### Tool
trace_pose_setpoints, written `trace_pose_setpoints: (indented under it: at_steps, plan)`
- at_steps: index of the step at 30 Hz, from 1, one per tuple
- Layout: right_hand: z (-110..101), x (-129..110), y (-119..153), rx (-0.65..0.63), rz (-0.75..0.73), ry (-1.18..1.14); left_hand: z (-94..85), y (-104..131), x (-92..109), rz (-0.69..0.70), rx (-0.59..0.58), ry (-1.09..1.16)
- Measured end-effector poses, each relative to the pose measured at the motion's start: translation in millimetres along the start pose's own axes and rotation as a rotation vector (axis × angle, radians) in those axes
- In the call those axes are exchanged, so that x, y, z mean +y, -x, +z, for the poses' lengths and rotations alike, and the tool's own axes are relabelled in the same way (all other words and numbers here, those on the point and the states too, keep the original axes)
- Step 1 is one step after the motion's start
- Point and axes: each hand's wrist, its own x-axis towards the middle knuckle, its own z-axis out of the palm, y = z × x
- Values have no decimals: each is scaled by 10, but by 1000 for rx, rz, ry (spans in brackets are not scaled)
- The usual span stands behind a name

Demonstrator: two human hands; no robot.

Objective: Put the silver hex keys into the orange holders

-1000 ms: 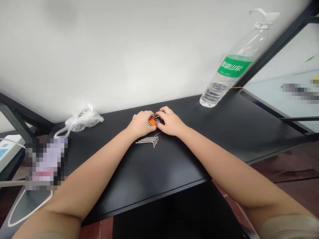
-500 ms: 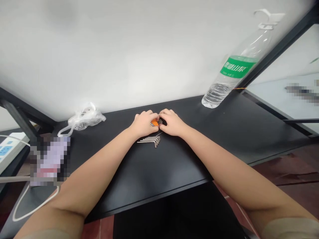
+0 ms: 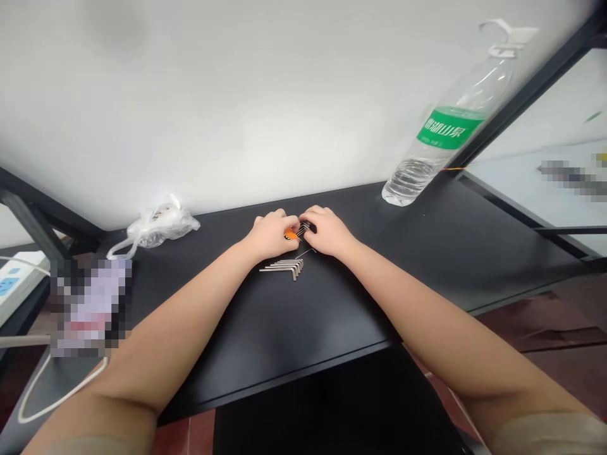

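Head view: orange holder (image 3: 291, 234) sits clamped between the left hand's (image 3: 272, 237) thumb and curled fingers (image 3: 291, 222).

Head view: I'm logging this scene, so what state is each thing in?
Left hand: closed on holder
Orange holder: gripped, partly hidden
Right hand: curled, grip unclear
Row of hex keys: loose, lying side by side
Thin key: lying apart from the row
Bottle: standing
Plastic bag: crumpled
Power strip: on or off, cannot tell
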Motion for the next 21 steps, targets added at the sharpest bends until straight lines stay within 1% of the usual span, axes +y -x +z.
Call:
trace_pose_setpoints:
  at_steps: [5, 11, 17, 21]
  plan:
    - [-4, 46, 5, 24, 10, -29, -11, 2, -36, -4, 2, -3]
    - [-28, 180, -22, -7, 39, -222, -15, -2, -50, 13, -3, 10]
    - [-33, 177, -28, -46, -20, -165, -24, -1, -37, 7, -3, -2]
    - [-48, 172, -18, -38, 16, -233, -12, 6, -34, -4, -3, 4]
